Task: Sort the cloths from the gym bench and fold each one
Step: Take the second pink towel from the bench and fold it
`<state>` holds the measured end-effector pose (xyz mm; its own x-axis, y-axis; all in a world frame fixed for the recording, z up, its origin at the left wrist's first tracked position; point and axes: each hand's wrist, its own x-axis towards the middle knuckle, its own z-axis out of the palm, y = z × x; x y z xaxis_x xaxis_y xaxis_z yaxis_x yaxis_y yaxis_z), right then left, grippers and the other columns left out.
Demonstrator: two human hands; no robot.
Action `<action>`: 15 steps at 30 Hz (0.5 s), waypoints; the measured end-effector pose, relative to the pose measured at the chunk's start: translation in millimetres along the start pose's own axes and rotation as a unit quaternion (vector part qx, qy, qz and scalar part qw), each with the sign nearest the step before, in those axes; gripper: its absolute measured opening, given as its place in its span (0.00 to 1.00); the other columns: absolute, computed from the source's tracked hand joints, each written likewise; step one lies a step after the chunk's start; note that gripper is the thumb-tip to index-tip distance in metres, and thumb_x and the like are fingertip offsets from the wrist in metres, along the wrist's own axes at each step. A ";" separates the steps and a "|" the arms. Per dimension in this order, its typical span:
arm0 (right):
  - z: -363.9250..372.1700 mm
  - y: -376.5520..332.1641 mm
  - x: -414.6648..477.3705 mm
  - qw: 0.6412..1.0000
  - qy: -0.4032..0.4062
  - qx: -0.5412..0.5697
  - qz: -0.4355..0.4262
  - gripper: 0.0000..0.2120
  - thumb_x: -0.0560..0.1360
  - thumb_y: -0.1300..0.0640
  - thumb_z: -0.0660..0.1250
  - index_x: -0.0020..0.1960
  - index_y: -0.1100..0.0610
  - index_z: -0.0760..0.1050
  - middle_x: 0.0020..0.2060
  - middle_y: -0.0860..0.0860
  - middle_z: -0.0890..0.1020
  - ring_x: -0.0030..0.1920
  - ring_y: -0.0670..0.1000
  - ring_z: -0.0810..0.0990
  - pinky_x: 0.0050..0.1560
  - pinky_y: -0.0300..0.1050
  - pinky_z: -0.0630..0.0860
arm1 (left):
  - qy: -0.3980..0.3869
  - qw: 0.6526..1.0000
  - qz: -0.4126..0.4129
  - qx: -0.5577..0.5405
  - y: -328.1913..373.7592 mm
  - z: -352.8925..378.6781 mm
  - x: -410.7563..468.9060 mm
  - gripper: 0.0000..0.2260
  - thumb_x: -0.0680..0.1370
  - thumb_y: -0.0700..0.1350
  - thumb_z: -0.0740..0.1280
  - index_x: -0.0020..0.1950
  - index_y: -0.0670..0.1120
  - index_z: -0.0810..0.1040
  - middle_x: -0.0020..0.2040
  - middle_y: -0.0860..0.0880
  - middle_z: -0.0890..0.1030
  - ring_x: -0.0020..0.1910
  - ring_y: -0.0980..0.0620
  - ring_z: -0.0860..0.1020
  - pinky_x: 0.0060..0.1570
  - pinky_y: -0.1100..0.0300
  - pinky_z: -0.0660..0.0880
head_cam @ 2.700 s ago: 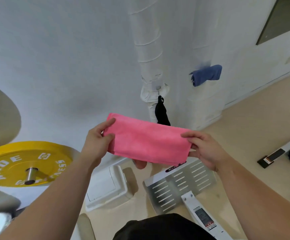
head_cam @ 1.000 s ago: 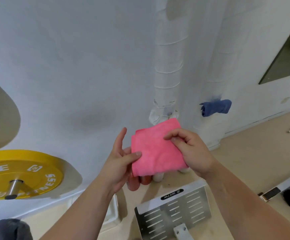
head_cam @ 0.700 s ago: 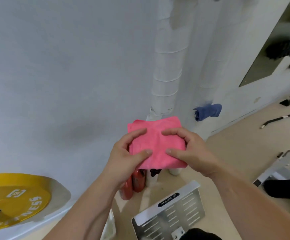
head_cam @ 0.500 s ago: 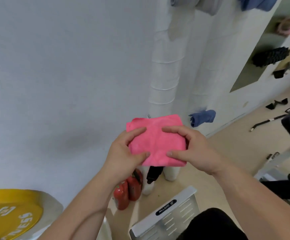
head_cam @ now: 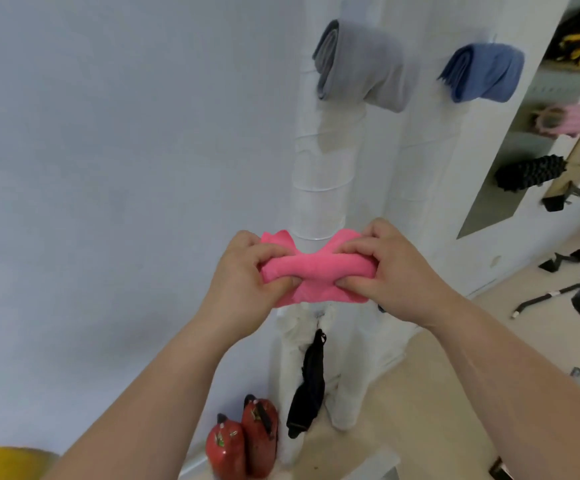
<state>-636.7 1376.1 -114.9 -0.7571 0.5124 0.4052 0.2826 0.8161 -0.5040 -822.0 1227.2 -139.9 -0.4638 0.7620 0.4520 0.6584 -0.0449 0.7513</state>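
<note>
A pink cloth [head_cam: 316, 268], folded small and bunched across its middle, is held in the air in front of a white wrapped pipe. My left hand [head_cam: 243, 275] grips its left end with curled fingers and thumb. My right hand [head_cam: 388, 268] grips its right end the same way. High on the wall hang a folded grey cloth [head_cam: 364, 67] and a folded blue cloth [head_cam: 482, 71]. The gym bench is out of view.
Two white wrapped pipes [head_cam: 319, 188] run up the wall. At their foot stand two red fire extinguishers [head_cam: 243, 441] and a black strap [head_cam: 311, 379]. A yellow weight plate [head_cam: 8, 459] shows at lower left. Shelves with gear [head_cam: 558, 140] and floor bars are at right.
The cloth went from a long strip to a small square, then got squeezed into a bunched roll between both hands. The view tilted up, bringing the hanging grey and blue cloths in.
</note>
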 end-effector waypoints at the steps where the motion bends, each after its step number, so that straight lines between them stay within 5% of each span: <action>1: -5.6 7.6 5.6 1.000 -0.006 -0.003 -0.012 0.15 0.68 0.54 0.79 0.51 0.41 0.82 0.54 0.43 0.69 0.56 0.43 0.72 0.53 0.28 0.67 | -0.002 1.000 -0.001 -0.007 2.0 3.2 5.4 0.14 0.71 0.41 0.78 0.46 0.61 0.83 0.55 0.54 0.72 0.53 0.64 0.74 0.51 0.71 0.70; 3: -19.9 25.8 15.0 0.998 -0.047 0.012 -0.027 0.12 0.70 0.52 0.78 0.51 0.43 0.81 0.65 0.41 0.66 0.67 0.41 0.66 0.63 0.30 0.63 | -0.013 1.000 0.003 -0.020 10.9 12.1 14.5 0.10 0.72 0.41 0.77 0.48 0.56 0.84 0.65 0.57 0.70 0.63 0.67 0.71 0.58 0.68 0.71; 5: -37.7 46.6 23.2 0.993 -0.085 0.071 -0.032 0.11 0.72 0.53 0.77 0.51 0.44 0.80 0.69 0.40 0.70 0.67 0.37 0.70 0.63 0.33 0.69 | -0.028 0.998 -0.012 -0.053 24.0 28.6 21.3 0.09 0.74 0.40 0.75 0.50 0.53 0.84 0.67 0.62 0.73 0.65 0.66 0.73 0.59 0.61 0.74; 8: -62.8 83.0 30.0 0.977 -0.095 0.183 -0.047 0.11 0.74 0.58 0.76 0.54 0.47 0.80 0.52 0.43 0.83 0.52 0.43 0.82 0.53 0.45 0.80 | 0.005 0.993 -0.050 -0.108 49.5 64.8 34.2 0.07 0.76 0.38 0.74 0.50 0.50 0.84 0.50 0.58 0.85 0.48 0.62 0.82 0.43 0.63 0.78; 11: -79.8 115.6 39.9 0.956 -0.051 0.282 -0.061 0.15 0.77 0.60 0.72 0.59 0.45 0.75 0.43 0.50 0.80 0.41 0.48 0.80 0.41 0.43 0.80 | 0.087 0.983 -0.087 -0.138 70.8 103.1 48.1 0.08 0.77 0.38 0.72 0.52 0.50 0.82 0.42 0.53 0.83 0.35 0.58 0.80 0.29 0.66 0.73; 15: -105.9 151.4 65.4 0.945 -0.035 0.312 -0.088 0.13 0.79 0.62 0.68 0.53 0.43 0.75 0.45 0.48 0.79 0.41 0.45 0.79 0.42 0.38 0.77 | 0.182 0.970 -0.096 -0.130 103.3 150.6 72.7 0.13 0.80 0.41 0.69 0.56 0.60 0.78 0.52 0.54 0.82 0.48 0.50 0.82 0.44 0.54 0.81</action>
<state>-581.0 1561.5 -83.9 -0.8028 0.3465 0.4852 -0.2375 0.5605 -0.7934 -698.4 1375.2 -101.9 -0.7728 0.4967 0.3951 0.3890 -0.1212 0.9132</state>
